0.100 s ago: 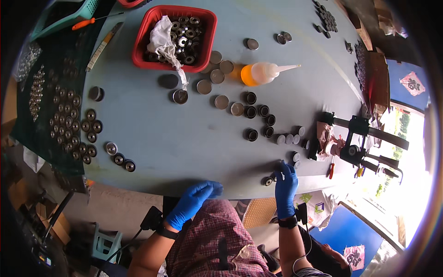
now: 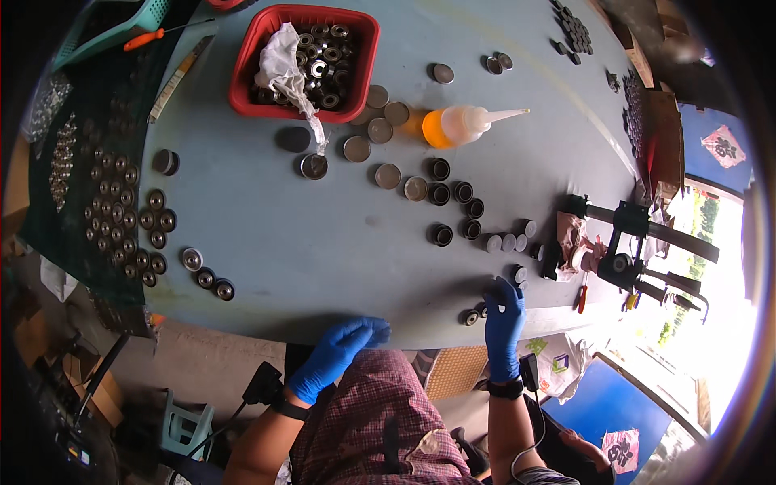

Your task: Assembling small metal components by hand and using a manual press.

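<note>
My left hand [image 2: 341,357], in a blue glove, rests at the table's front edge with its fingers stretched out and nothing visible in it. Further right, my right hand [image 2: 505,319], also gloved in blue, reaches over the table edge with thumb and fingers curled into a pinch. A small pale spot shows between its fingers; what it is I cannot make out. Just left of that hand lie small round metal bearings [image 2: 470,317], one partly hidden by the glove. Small grey-white round caps [image 2: 519,275] stand right beyond its fingertips.
A red tub [image 2: 368,73] of bearings and a cloth stands at the far left-centre. Near it are an orange-filled squeeze bottle [image 2: 457,127], round metal lids [image 2: 388,176] and dark rings [image 2: 441,234]. A black clamp-like fixture [image 2: 626,242] stands right; rows of bearings [image 2: 117,214] lie left.
My right hand has shifted slightly to the right, closer to the grey-white caps. My left hand stays in place.
</note>
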